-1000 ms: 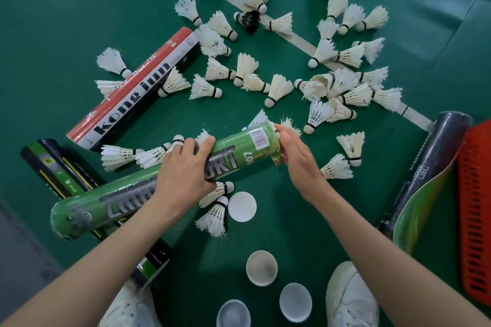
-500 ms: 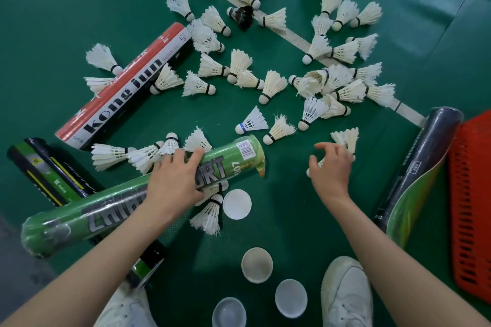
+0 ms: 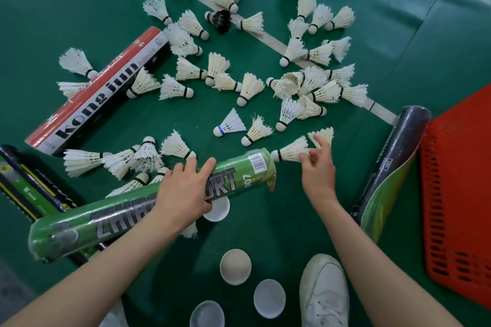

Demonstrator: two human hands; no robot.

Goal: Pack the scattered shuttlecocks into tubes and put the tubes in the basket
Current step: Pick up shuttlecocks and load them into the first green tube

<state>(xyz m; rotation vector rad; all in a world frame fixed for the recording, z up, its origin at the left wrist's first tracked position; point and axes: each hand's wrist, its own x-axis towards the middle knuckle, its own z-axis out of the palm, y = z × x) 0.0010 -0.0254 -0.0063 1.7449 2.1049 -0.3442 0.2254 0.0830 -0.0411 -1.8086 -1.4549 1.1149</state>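
Right hand (image 3: 317, 167) now grip pinched on shuttlecock (image 3: 291, 152) at green tube (image 3: 148, 204) mouth, left hand (image 3: 183, 191) clamped around tube

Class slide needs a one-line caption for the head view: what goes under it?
Left hand steadies green tube; right hand brings a shuttlecock cork-first to its open end.

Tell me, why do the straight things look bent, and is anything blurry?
Head view: the wide lens bows the white court line and the red basket near the edges; lighting is soft and even, with glare on the green tube; the shuttlecocks stay sharp.
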